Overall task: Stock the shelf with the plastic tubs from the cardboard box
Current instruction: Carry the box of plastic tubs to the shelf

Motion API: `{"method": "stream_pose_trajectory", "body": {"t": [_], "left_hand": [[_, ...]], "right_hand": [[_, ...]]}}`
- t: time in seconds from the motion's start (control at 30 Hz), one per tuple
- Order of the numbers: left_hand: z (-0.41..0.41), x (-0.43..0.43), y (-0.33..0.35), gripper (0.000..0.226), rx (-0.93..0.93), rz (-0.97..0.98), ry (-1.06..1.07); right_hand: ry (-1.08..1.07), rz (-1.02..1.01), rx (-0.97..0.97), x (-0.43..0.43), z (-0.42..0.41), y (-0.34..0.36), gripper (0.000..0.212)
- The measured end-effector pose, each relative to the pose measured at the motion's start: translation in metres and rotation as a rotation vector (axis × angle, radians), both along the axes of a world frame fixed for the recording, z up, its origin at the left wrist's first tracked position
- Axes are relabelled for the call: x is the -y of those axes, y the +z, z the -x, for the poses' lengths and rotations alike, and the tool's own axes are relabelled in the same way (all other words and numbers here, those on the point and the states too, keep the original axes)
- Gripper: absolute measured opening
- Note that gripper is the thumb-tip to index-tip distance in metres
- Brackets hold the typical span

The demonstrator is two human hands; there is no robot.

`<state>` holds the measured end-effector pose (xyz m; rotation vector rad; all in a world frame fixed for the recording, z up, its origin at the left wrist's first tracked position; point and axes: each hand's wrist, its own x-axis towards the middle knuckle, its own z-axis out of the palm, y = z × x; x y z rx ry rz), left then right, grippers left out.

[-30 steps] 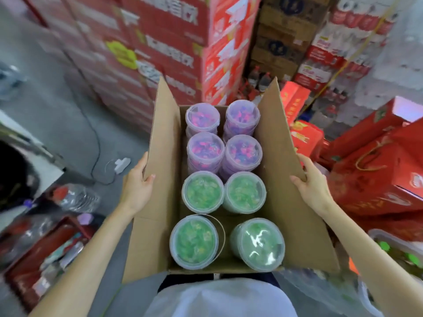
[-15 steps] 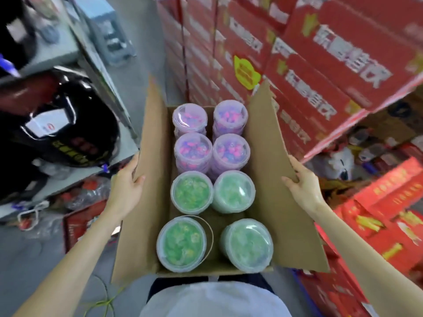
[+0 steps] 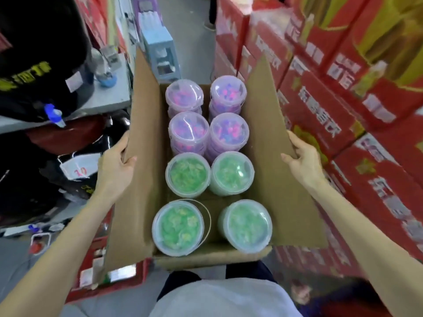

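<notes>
I carry an open cardboard box [image 3: 270,179] in front of my body. My left hand [image 3: 115,170] grips its left flap, thumb over the edge. My right hand [image 3: 302,160] grips the right flap the same way. Inside stand several clear-lidded plastic tubs in two rows: green-filled ones near me [image 3: 178,227] [image 3: 246,225] [image 3: 187,173] [image 3: 232,172], and pink-and-purple ones farther away [image 3: 188,131] [image 3: 229,131] [image 3: 184,96] [image 3: 227,91], stacked on others beneath.
Stacked red cartons [image 3: 343,99] form a wall along the right. On the left a grey counter [image 3: 107,97] holds a black helmet [image 3: 34,65]; a red crate [image 3: 100,268] sits on the floor below. A narrow aisle with a light-blue box [image 3: 160,53] runs ahead.
The view has swung left: the red cartons moved to the right side and the aisle now lies ahead. Both hands keep the same grip on the flaps.
</notes>
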<state>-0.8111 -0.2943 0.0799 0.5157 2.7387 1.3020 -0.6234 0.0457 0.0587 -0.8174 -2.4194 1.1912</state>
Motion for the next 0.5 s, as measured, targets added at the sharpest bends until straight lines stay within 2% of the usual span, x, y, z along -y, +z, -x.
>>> {"method": "stream_pose_trajectory", "body": {"t": [0.2, 0.27, 0.3, 0.5], "left_hand": [[0.134, -0.102, -0.011, 0.058, -0.034, -0.007, 0.114], [0.194, -0.137, -0.007, 0.058, -0.064, 0.043, 0.174], [0.2, -0.148, -0.006, 0.058, -0.066, 0.045, 0.146], [0.322, -0.223, 0.02, 0.059, 0.0, -0.035, 0.238]], "right_hand": [[0.138, -0.013, -0.008, -0.115, 0.177, -0.018, 0.066], [0.189, 0.045, 0.008, -0.155, 0.257, -0.014, 0.066], [0.193, 0.038, 0.002, -0.163, 0.266, -0.013, 0.066], [0.257, 0.035, 0.008, -0.253, 0.431, 0.017, 0.066]]}}
